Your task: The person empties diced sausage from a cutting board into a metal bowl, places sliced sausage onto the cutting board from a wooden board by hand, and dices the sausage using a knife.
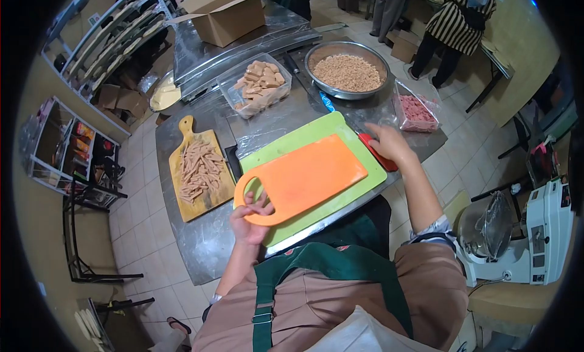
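Note:
My left hand (250, 221) is closed round the handle loop of an orange cutting board (313, 180), which lies over a green board (328, 124). At the green board's right edge, my right hand (389, 145) is over a red object (376, 152); its grip on it is unclear. To the left, a wooden board (219, 142) bears thin meat strips (201, 169). A dark handle (233, 161) shows between the boards. Behind are a clear tub (246, 110) of pinkish-brown chunks and a steel bowl (385, 63) of small tan pieces.
A clear container (420, 128) of pink minced meat stands at the table's right. An open cardboard box (231, 23) is at the back. A mixer (535, 236) stands far right. A person in a striped top (459, 23) is at the upper right.

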### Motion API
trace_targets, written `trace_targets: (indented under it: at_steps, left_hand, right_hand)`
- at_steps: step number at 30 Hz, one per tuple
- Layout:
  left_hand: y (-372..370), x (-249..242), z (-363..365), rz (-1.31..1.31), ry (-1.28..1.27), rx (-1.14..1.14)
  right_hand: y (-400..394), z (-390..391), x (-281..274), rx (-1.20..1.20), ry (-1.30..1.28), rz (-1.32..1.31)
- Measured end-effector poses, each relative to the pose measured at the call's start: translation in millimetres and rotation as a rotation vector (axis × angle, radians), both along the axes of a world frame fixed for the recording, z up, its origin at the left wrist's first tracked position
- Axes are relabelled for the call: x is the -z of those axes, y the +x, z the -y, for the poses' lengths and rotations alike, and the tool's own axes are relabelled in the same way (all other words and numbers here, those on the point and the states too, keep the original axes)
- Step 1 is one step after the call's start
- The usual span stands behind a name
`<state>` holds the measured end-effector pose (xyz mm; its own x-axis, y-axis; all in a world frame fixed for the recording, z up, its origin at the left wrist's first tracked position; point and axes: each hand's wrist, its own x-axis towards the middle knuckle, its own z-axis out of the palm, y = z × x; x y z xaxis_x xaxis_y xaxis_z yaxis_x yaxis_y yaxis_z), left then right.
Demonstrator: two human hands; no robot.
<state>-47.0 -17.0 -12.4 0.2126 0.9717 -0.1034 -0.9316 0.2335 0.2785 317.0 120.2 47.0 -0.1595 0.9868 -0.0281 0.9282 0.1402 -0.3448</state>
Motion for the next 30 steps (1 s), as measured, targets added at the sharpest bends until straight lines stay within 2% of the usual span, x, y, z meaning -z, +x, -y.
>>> trace_targets:
  at_steps: [2,4,6,8,10,12,13,15,17,18,20,21,23,24,27,30]
  left_hand:
    - [8.2,0.1,-4.4,0.016,-0.001,-0.007]
    - [12.4,-3.6,-10.7,-0.023,-0.150,-0.023]
    - [18.0,-6.6,-15.2,-0.014,-0.177,-0.036]
    - [24.2,-11.7,-15.3,-0.342,-0.364,-0.108]
    - [30.0,-17.4,-7.2,-0.393,-0.390,-0.145]
    - [38.2,-20.3,-1.8,-0.704,-0.282,-0.297]
    - [45.0,-33.2,3.2,-0.747,-0.287,-0.329]
    - [36.9,-12.1,4.9,-0.972,-0.145,-0.312]
    - [34.1,-12.5,9.7,-1.137,-0.009,-0.296]
    - [31.2,-15.1,11.1,-1.329,0.048,-0.315]
    - [25.8,-28.8,12.3,-1.430,0.163,-0.333]
    - [18.5,-37.0,11.8,-1.438,0.144,-0.352]
    - [1.4,-50.8,5.6,-1.688,0.288,-0.434]
    - [-11.0,-48.5,-1.7,-1.796,0.306,-0.595]
    - [-64.8,-48.9,-26.2,-2.002,0.212,-0.721]
    - [-110.8,-47.7,-46.4,-2.204,0.190,-0.734]
  right_hand:
    - [-0.1,9.2,19.4,0.048,0.027,0.001]
    - [-8.0,21.6,17.5,0.093,0.054,0.000]
    - [-13.7,32.0,10.4,0.074,0.034,-0.009]
    - [-12.2,30.8,26.4,0.062,0.111,-0.018]
    - [-10.9,31.1,39.0,0.036,0.180,-0.032]
    - [-11.4,28.8,46.0,0.069,0.278,-0.069]
    - [-11.8,30.0,47.9,0.050,0.345,-0.110]
    - [-10.7,31.2,50.0,0.048,0.373,-0.126]
    - [-11.9,33.4,47.1,0.075,0.404,-0.166]
    - [-12.4,34.9,43.7,0.080,0.400,-0.196]
    - [-15.0,37.5,42.9,0.016,0.437,-0.235]
    - [-17.0,39.9,40.8,0.005,0.461,-0.289]
    - [-20.0,44.5,36.7,0.001,0.464,-0.372]
    - [-21.1,46.8,35.9,-0.012,0.460,-0.378]
    - [-18.4,51.3,35.5,0.031,0.307,-0.531]
    - [-17.3,54.8,31.7,0.013,0.334,-0.561]
